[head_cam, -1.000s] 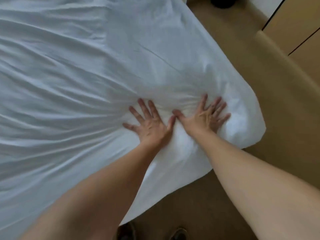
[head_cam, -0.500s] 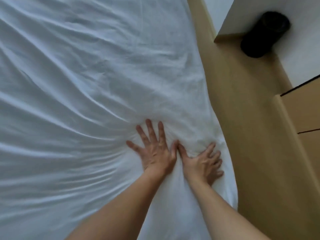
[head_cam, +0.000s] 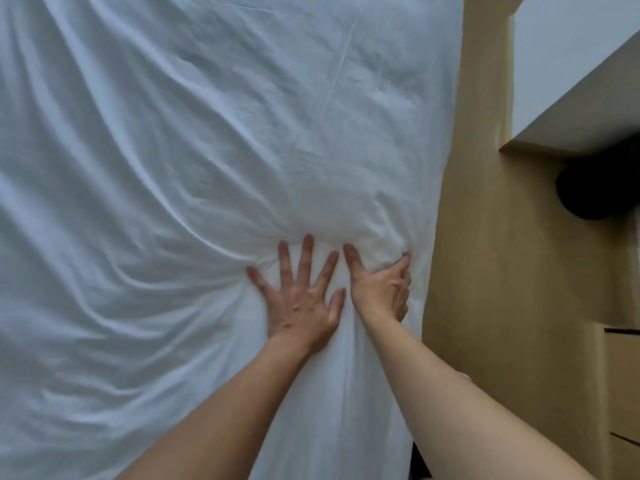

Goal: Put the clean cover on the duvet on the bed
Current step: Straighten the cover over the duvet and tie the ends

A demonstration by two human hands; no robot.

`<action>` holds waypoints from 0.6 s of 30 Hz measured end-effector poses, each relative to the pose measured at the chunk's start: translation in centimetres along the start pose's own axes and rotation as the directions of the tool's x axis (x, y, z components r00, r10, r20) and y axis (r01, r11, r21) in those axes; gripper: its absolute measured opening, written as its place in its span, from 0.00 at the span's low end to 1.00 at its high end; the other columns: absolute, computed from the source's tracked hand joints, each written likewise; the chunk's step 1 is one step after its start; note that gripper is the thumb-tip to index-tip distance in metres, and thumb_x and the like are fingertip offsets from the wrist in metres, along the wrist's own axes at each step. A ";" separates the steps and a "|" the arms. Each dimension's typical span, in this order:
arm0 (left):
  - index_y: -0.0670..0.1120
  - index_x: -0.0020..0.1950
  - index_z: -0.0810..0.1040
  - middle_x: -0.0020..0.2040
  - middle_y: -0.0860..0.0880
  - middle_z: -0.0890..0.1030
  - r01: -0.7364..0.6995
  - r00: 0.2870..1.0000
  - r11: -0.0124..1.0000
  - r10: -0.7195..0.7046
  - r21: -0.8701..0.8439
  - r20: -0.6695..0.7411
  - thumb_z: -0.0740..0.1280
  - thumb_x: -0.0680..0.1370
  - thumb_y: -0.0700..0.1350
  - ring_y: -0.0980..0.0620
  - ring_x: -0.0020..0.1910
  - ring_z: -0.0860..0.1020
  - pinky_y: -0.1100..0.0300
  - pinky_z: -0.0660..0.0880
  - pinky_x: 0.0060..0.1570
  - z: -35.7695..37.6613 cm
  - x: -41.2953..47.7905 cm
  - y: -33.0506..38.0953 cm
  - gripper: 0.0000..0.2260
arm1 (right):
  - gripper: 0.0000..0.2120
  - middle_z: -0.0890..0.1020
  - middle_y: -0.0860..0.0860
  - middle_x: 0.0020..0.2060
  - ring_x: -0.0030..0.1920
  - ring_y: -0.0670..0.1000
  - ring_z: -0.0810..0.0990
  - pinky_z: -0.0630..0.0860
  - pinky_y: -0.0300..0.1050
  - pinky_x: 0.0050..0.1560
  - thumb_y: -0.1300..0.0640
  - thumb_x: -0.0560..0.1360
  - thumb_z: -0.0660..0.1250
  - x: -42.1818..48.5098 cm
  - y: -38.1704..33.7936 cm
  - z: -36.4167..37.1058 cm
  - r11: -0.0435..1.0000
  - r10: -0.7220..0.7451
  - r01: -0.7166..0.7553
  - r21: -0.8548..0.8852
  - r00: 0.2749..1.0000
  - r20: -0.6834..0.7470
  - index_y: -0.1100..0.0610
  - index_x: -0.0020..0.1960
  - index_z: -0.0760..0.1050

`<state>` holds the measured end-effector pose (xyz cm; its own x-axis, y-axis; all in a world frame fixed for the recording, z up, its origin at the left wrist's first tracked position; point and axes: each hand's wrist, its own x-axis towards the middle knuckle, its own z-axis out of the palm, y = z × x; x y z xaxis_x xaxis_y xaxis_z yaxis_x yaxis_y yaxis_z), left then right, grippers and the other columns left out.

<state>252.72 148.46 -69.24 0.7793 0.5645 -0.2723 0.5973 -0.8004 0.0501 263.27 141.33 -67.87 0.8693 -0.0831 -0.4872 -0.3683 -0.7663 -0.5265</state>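
the white cover [head_cam: 207, 150] lies rumpled across the bed, reaching its right edge. the left hand [head_cam: 301, 303] is spread flat, pressing on it near that edge; the right hand [head_cam: 381, 289], just beside, fingers curled, grips a bunched fold.

R hand [head_cam: 379, 289] fingertips hidden in cover [head_cam: 173, 168] fold; black obj [head_cam: 595, 188] blurred.

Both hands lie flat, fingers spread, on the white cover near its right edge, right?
No. The head view shows only the left hand flat, fingers spread; the right hand grips a bunch of the white cover near its right edge.
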 end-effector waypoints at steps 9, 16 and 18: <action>0.59 0.82 0.38 0.81 0.49 0.30 0.444 0.896 0.885 -0.441 -0.144 0.054 0.42 0.68 0.79 0.36 0.80 0.34 0.22 0.42 0.69 -3.6 13.6 8.8 0.46 | 0.65 0.62 0.58 0.77 0.76 0.61 0.63 0.62 0.57 0.72 0.23 0.59 0.72 15.3 -8.3 -3.0 0.990 -0.035 -0.006 0.138 0.957 0.289 0.54 0.82 0.46; 0.56 0.79 0.27 0.78 0.41 0.26 0.613 0.786 0.770 -0.574 -0.177 0.229 0.37 0.54 0.88 0.29 0.77 0.34 0.22 0.38 0.66 -6.9 21.2 11.8 0.61 | 0.67 0.59 0.62 0.77 0.76 0.63 0.62 0.62 0.56 0.73 0.32 0.60 0.79 22.6 -15.5 -4.1 0.988 -0.150 0.125 0.087 0.899 0.410 0.53 0.81 0.40; 0.54 0.77 0.24 0.75 0.39 0.22 0.631 0.771 0.753 -0.581 -0.188 0.260 0.41 0.53 0.88 0.26 0.76 0.31 0.20 0.37 0.65 -7.7 23.4 12.5 0.63 | 0.68 0.50 0.62 0.80 0.79 0.64 0.54 0.56 0.59 0.76 0.33 0.63 0.78 24.0 -18.0 -3.9 0.985 -0.164 0.174 0.014 0.895 0.414 0.55 0.81 0.35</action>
<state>279.84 153.23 -67.57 0.2044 0.8479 -0.4892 0.9769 -0.2088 0.0464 292.01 150.67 -67.38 0.7023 0.3154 -0.6382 -0.2156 -0.7601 -0.6130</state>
